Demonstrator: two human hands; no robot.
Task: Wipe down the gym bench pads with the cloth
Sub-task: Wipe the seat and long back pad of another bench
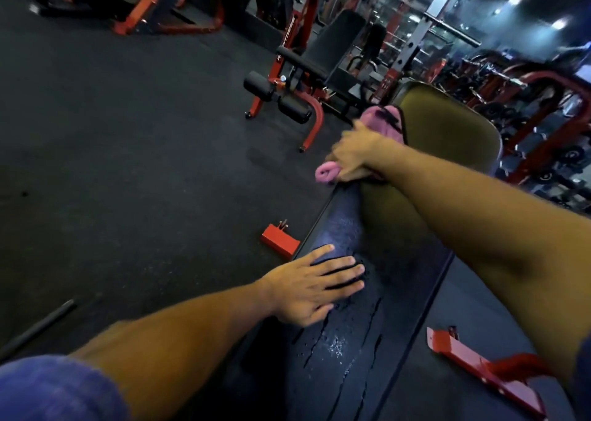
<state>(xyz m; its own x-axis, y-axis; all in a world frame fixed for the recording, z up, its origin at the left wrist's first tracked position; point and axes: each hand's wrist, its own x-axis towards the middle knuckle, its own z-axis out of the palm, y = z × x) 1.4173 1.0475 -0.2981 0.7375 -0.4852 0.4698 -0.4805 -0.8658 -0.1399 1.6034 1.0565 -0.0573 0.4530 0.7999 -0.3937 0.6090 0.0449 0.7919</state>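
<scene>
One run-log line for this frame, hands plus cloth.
phase: wiping | right hand: grips pink cloth on bench pad left edge | left hand: flat, fingers straight, on cracked near pad

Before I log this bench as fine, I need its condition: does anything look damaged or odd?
Yes. The near bench pad has long cracks in its black cover, just below the left hand. The cover looks worn there.
</scene>
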